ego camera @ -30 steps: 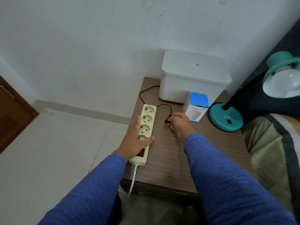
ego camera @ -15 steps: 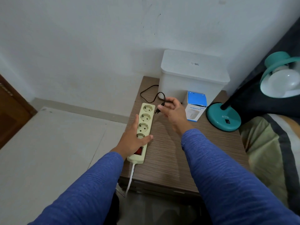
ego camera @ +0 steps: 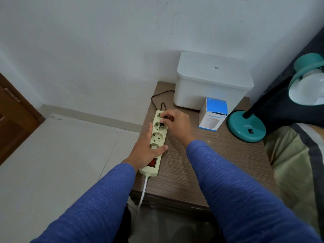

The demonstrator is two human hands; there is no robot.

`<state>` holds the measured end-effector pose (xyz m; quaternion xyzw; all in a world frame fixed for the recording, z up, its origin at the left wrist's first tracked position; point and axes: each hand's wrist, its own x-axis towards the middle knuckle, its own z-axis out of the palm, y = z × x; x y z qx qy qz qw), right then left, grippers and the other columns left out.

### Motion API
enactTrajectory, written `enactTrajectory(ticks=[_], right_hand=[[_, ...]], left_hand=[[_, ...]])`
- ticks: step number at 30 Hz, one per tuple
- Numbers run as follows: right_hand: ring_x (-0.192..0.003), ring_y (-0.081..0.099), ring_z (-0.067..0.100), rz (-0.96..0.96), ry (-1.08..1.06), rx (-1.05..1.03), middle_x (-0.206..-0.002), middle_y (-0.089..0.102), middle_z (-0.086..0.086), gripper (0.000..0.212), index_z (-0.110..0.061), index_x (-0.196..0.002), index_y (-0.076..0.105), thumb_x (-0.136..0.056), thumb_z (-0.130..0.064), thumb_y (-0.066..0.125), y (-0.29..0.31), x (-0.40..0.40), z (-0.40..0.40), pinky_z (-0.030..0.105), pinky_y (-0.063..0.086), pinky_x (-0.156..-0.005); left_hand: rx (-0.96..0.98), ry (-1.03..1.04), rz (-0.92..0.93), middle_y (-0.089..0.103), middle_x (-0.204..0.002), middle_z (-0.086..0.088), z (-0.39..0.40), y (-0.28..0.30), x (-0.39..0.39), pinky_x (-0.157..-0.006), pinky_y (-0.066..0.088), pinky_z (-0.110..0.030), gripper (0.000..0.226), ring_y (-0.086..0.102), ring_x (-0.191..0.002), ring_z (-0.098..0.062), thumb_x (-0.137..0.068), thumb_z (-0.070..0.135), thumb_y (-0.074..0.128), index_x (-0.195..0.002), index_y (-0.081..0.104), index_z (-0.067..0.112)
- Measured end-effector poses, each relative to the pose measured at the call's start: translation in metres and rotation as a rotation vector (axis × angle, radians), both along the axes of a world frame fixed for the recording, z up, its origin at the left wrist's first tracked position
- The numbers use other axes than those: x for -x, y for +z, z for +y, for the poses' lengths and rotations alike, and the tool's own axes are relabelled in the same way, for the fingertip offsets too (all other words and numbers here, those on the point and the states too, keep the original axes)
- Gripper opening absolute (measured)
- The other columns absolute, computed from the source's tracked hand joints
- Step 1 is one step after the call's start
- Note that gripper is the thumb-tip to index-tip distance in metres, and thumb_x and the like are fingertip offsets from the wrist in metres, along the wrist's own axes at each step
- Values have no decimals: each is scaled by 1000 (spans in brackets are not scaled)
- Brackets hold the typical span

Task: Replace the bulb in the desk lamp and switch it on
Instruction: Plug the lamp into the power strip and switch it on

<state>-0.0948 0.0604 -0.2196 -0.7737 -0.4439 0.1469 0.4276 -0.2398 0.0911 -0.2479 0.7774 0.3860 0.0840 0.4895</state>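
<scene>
Both arms wear long blue sleeves (ego camera: pixel 236 186) of a heathered knit with faint horizontal streaks, ending at the wrists; each hand (ego camera: pixel 143 151) is bare.

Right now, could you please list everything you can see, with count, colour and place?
Table: one, brown wood grain, by the wall.
Power strip: one, cream, red switch, table's left edge.
Plug: one, black, at the second socket from the far end.
Storage box: one, white, lidded, table's back.
Humidifier carton: one, white and blue, before the box.
Lamp: one, teal, right; white bulb fitted.
Left hand: pressing the strip.
Right hand: pinching the plug.
</scene>
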Motion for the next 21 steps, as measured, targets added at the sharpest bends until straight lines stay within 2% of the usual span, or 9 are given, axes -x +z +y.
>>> enactTrajectory(ticks=[2, 5, 9, 13, 16, 21], right_hand=[[-65, 54, 2, -39, 27, 14, -87, 69, 6, 11, -5, -90, 73, -78, -6, 72, 0, 2, 1, 5, 45, -65], [-76, 57, 11, -103, 72, 17, -89, 69, 11, 8, -3, -87, 72, -79, -4, 70, -1, 5, 4, 22, 49, -73], [-78, 53, 13, -194, 166, 95, -90, 67, 13, 6, -2, -84, 71, -80, -3, 68, -1, 5, 8, 21, 43, -68], [-80, 59, 15, -254, 219, 119, -91, 72, 12, 10, -2, -89, 74, -81, -5, 68, -5, 2, 4, 29, 51, -77], [-88, 66, 21, -317, 235, 142, -94, 75, 9, 15, -7, -95, 75, -86, -9, 63, -7, 1, 2, 32, 53, -81], [-93, 53, 20, -601, 176, 177, -87, 74, 4, 19, -17, -97, 75, -89, -22, 59, -8, 4, 4, 32, 41, -80]], left_hand=[[-4, -4, 0, 46, -141, 5, -1, 1, 0, -89, 36, -20, 102, 44, -105, -2, -80, 42, 68, -150, -5, 30], [-7, -2, -3, 41, -146, 4, -1, 2, 0, -91, 33, -19, 102, 45, -114, -5, -80, 42, 68, -150, -5, 29], [-6, 12, 3, 38, -149, 3, -1, 0, 1, -97, 33, -21, 103, 44, -129, -14, -79, 43, 69, -150, -4, 31], [0, 12, 4, 34, -152, 2, -1, 1, 1, -97, 30, -20, 101, 39, -134, -15, -80, 42, 68, -150, -4, 30], [4, 12, 5, 34, -152, 2, -1, 1, 0, -96, 28, -19, 101, 39, -134, -15, -80, 41, 68, -150, -3, 29], [3, 7, 7, 31, -154, 2, -1, 0, 0, -100, 26, -21, 103, 35, -137, -15, -79, 43, 69, -150, -4, 29]])
